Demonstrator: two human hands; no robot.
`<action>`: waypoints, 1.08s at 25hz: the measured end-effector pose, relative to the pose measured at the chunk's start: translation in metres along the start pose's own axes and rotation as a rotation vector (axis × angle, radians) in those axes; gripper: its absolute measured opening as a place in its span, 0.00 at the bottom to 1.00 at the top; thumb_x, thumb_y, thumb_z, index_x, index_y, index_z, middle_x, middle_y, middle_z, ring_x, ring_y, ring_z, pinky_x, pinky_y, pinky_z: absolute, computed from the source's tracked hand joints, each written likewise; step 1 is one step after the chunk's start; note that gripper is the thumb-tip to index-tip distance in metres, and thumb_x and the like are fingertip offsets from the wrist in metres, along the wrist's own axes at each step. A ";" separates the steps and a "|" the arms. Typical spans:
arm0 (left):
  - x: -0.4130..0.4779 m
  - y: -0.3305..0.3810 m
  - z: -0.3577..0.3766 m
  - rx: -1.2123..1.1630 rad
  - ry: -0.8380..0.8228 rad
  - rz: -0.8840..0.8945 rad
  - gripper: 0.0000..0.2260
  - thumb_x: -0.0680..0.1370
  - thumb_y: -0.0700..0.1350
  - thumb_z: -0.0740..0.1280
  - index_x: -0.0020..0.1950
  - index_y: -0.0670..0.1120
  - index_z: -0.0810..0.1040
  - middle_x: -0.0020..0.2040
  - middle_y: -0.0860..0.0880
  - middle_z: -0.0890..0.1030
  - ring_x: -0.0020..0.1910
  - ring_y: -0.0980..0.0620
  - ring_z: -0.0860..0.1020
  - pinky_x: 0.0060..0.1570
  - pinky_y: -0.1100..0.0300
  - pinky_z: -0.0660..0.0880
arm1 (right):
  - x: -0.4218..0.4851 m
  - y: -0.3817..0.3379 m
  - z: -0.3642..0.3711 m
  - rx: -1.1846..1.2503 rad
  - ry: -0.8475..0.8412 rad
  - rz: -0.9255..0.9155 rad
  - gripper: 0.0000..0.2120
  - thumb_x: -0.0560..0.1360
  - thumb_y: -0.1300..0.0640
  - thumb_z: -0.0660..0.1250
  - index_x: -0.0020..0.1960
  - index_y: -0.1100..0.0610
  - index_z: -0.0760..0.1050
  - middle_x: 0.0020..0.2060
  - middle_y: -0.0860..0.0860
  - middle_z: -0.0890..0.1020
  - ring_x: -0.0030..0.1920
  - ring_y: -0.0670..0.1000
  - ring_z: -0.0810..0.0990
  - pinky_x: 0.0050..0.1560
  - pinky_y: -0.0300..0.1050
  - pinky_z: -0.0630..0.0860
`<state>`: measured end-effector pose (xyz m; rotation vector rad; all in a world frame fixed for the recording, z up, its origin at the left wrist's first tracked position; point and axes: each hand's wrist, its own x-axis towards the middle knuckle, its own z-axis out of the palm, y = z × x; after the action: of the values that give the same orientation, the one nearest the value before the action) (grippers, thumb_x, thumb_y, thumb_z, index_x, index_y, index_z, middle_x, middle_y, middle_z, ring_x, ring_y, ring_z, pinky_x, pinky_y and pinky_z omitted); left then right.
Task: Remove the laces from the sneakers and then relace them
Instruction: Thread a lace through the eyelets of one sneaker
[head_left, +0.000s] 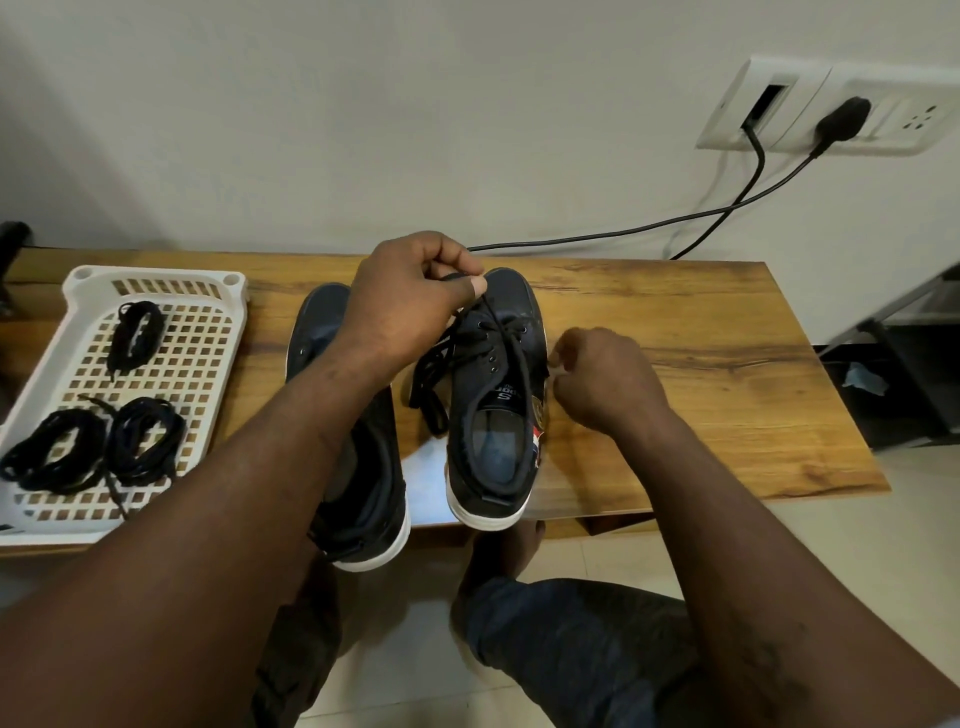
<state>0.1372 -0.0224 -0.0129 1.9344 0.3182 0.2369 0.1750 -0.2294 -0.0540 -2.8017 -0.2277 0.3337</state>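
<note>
Wooden table (701, 322) pushed up against a pale wall (363, 104). White perforated tray (156, 274) down at the left end. On the wall beyond the far right corner, a white switch panel (893, 93) with a black plug (844, 122) seated in it. Two black cables (730, 209) dropping from there, crossing, heading for the far edge. Pale tiled floor (831, 530) below the near edge.

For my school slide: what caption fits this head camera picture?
Left hand pinches a black lace above a sneaker on a table, spare laces in a tray.
</note>
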 end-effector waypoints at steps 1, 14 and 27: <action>-0.001 0.002 0.000 -0.023 0.008 0.025 0.07 0.76 0.42 0.77 0.47 0.54 0.84 0.43 0.49 0.85 0.45 0.51 0.84 0.52 0.52 0.84 | -0.001 -0.005 -0.003 0.066 0.051 -0.078 0.09 0.76 0.58 0.73 0.55 0.51 0.80 0.52 0.49 0.80 0.52 0.52 0.77 0.49 0.48 0.76; -0.002 0.011 -0.003 -0.071 0.136 0.250 0.13 0.77 0.40 0.73 0.59 0.52 0.82 0.43 0.59 0.81 0.44 0.64 0.75 0.46 0.69 0.74 | 0.001 0.005 0.003 0.038 0.007 0.050 0.02 0.75 0.59 0.70 0.45 0.55 0.82 0.43 0.53 0.84 0.45 0.54 0.82 0.44 0.48 0.80; -0.002 0.015 -0.004 -0.106 0.145 0.276 0.15 0.76 0.41 0.73 0.60 0.55 0.80 0.43 0.60 0.81 0.45 0.61 0.76 0.49 0.63 0.76 | -0.006 -0.019 0.004 0.206 0.209 -0.236 0.02 0.78 0.54 0.73 0.47 0.47 0.84 0.42 0.43 0.85 0.45 0.44 0.83 0.47 0.45 0.82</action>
<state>0.1357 -0.0251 0.0027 1.8564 0.1283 0.5662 0.1663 -0.2115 -0.0505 -2.5482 -0.4433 0.0074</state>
